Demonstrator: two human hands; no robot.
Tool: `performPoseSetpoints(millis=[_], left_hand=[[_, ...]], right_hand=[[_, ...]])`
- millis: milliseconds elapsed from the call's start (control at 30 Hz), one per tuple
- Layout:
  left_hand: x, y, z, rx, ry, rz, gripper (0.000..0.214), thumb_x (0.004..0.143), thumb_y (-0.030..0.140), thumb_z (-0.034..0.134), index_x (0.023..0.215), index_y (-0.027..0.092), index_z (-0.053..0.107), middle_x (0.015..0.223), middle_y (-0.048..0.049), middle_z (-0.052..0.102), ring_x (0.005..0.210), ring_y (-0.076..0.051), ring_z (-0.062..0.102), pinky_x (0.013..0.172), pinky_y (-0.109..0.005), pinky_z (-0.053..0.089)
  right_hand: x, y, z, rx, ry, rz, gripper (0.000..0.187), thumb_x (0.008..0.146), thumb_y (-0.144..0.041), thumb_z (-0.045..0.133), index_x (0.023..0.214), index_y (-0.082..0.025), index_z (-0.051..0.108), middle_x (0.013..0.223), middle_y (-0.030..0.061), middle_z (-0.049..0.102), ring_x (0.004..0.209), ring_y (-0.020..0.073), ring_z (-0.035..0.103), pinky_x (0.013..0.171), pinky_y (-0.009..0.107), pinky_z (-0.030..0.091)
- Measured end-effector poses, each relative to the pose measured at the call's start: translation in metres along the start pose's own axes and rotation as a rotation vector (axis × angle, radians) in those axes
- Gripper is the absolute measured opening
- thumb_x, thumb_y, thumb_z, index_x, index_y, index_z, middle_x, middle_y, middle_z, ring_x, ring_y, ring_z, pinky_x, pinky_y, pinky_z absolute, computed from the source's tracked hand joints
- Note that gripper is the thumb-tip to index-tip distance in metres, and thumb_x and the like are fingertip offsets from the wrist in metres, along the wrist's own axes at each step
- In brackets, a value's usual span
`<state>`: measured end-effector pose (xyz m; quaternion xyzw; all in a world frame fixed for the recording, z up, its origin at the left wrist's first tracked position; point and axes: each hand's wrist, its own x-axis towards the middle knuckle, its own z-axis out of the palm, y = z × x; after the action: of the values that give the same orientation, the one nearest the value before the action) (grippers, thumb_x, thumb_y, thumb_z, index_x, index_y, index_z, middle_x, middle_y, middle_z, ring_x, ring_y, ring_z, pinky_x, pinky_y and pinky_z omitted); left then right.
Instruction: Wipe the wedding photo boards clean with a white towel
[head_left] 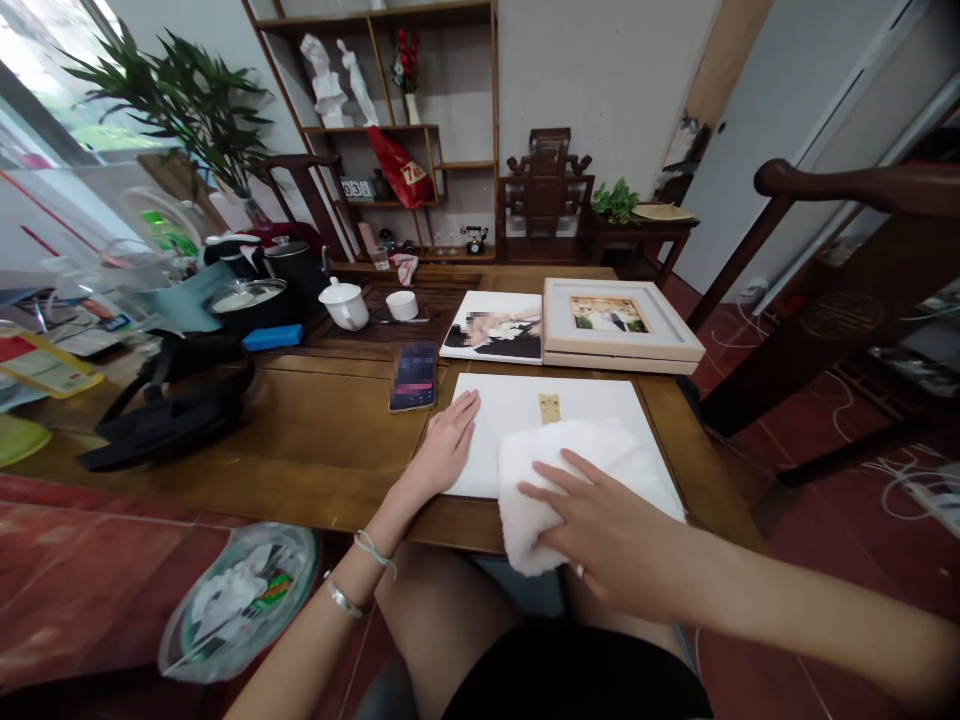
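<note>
A white board (517, 410), the back of a picture panel with a small brass hanger (550, 408), lies flat on the wooden table (330, 430) in front of me. My left hand (444, 447) rests flat on its left edge, fingers stretched out. My right hand (600, 525) lies spread on a fluffy white cloth (592, 450) that covers the board's near right part.
A phone (413, 376) lies just left of the board. Behind it are a photo print (496, 326) and a framed picture (619, 322). Teapot (344, 304), cup (402, 305), black bag (172, 400) and pots stand to the left. A bagged bin (240, 598) sits on the floor.
</note>
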<state>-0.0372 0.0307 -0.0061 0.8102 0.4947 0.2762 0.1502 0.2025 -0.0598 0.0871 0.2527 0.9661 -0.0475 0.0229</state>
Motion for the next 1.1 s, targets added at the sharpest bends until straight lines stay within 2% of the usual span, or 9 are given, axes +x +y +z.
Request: performPoseSetpoints(millis=[67,167,333,500,567,667,900,967,1100], left_hand=[[0.000,0.000,-0.001,0.003,-0.011,-0.005,0.045,0.096,0.026,0.028,0.136,0.015,0.043,0.147,-0.0126,0.040,0.139,-0.022,0.032,0.112,-0.045,0.029],[0.000,0.001,-0.001,0.006,-0.020,-0.022,0.045,0.096,0.026,0.028,0.137,0.014,0.043,0.147,-0.0131,0.039,0.139,-0.023,0.031,0.112,-0.046,0.028],[0.001,0.001,-0.002,0.019,-0.018,-0.012,0.044,0.095,0.023,0.030,0.136,0.016,0.044,0.146,-0.0129,0.041,0.138,-0.024,0.034,0.110,-0.048,0.030],[0.003,-0.002,-0.001,0.034,0.008,0.014,0.042,0.095,0.024,0.031,0.133,0.016,0.048,0.143,-0.0136,0.045,0.135,-0.025,0.038,0.109,-0.048,0.032],[0.003,-0.003,-0.001,0.034,0.013,0.018,0.043,0.095,0.025,0.032,0.133,0.013,0.048,0.142,-0.0145,0.046,0.135,-0.025,0.038,0.110,-0.047,0.032],[0.002,-0.005,0.000,0.028,0.009,0.029,0.044,0.095,0.025,0.031,0.134,0.012,0.047,0.142,-0.0147,0.045,0.135,-0.025,0.038,0.111,-0.047,0.032],[0.001,-0.006,0.002,0.020,0.027,0.028,0.044,0.095,0.023,0.032,0.135,0.015,0.045,0.143,-0.0126,0.045,0.136,-0.024,0.037,0.111,-0.048,0.031],[0.001,-0.005,0.002,0.025,0.025,0.025,0.044,0.095,0.023,0.032,0.135,0.016,0.045,0.143,-0.0124,0.045,0.136,-0.024,0.037,0.111,-0.048,0.032],[0.002,-0.003,0.000,0.034,0.025,0.026,0.044,0.095,0.024,0.031,0.134,0.014,0.047,0.143,-0.0137,0.045,0.135,-0.024,0.037,0.111,-0.048,0.032]], right_hand=[[0.004,0.010,-0.001,0.041,-0.005,0.031,0.032,0.077,-0.020,0.059,0.108,-0.022,0.065,0.137,0.0108,0.050,0.133,0.0309,0.034,0.110,0.052,0.020],[0.022,0.042,0.000,0.052,0.041,0.118,0.038,0.075,-0.012,0.055,0.111,-0.020,0.063,0.131,0.0132,0.054,0.129,0.0306,0.038,0.107,0.050,0.025],[0.073,0.093,-0.002,0.148,0.134,0.149,0.028,0.084,-0.016,0.045,0.106,-0.018,0.062,0.105,0.0124,0.064,0.107,0.0280,0.051,0.089,0.040,0.040],[0.141,0.110,-0.017,0.226,0.125,0.134,0.028,0.086,-0.018,0.041,0.104,-0.018,0.062,0.110,0.0085,0.065,0.098,0.0255,0.055,0.084,0.035,0.040],[0.157,0.110,-0.024,0.234,0.106,0.135,0.027,0.086,-0.018,0.041,0.103,-0.018,0.062,0.110,0.0076,0.066,0.095,0.0243,0.057,0.082,0.033,0.041],[0.156,0.111,-0.029,0.230,0.069,0.177,0.028,0.086,-0.020,0.040,0.102,-0.017,0.063,0.108,0.0102,0.067,0.094,0.0266,0.057,0.078,0.034,0.042],[0.106,0.127,-0.028,0.218,0.030,0.268,0.030,0.084,-0.021,0.041,0.104,-0.018,0.063,0.110,0.0099,0.067,0.097,0.0279,0.057,0.081,0.035,0.042],[0.111,0.128,-0.028,0.226,0.031,0.247,0.030,0.084,-0.021,0.041,0.104,-0.018,0.063,0.114,0.0098,0.065,0.100,0.0276,0.057,0.083,0.035,0.042],[0.146,0.120,-0.030,0.249,0.042,0.182,0.030,0.085,-0.021,0.042,0.106,-0.016,0.063,0.117,0.0111,0.064,0.100,0.0259,0.058,0.083,0.033,0.042]])
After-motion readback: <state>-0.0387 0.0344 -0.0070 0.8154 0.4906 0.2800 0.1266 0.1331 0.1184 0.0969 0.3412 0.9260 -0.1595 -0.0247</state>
